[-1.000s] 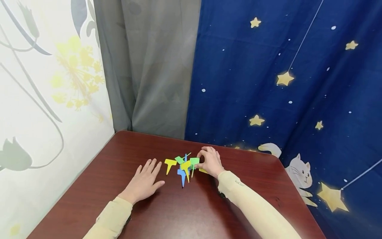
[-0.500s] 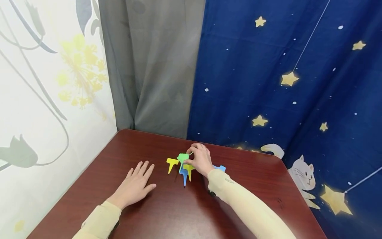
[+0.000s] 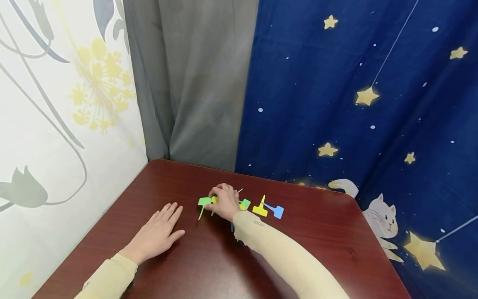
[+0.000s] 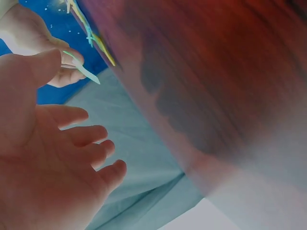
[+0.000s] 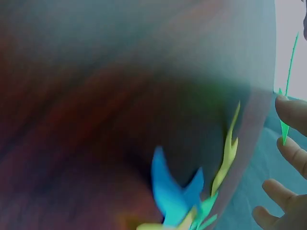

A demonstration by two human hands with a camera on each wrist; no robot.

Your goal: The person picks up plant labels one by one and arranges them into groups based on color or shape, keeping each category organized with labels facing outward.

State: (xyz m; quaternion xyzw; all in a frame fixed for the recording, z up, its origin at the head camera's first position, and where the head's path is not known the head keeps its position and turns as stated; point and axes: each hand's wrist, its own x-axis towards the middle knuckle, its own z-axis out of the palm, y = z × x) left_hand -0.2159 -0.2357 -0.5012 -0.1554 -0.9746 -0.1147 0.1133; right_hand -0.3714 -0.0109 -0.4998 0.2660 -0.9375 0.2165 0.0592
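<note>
My right hand (image 3: 225, 203) pinches a green T-shaped plant label (image 3: 204, 202) between thumb and fingertip, its thin stake pointing down. In the right wrist view that label (image 5: 285, 128) appears edge-on at the fingertips. Just behind the thumb shows a yellow label (image 3: 214, 200), partly covered by the hand. Under the right hand and wrist lie more labels, mostly hidden; a green label (image 3: 245, 204) and a blue tip (image 3: 232, 227) peek out. My left hand (image 3: 158, 234) lies to the left, palm down with fingers extended, apart from the labels.
Right of the pile, a yellow label (image 3: 260, 210) and a blue label (image 3: 278, 212) lie with their stakes meeting. The reddish-brown table (image 3: 298, 249) ends at grey (image 3: 201, 124) and blue starry (image 3: 291, 124) curtains behind.
My right hand has moved left across the pile with the green label, exposing the yellow and blue labels on the right. My left hand has shifted a little left and toward me.
</note>
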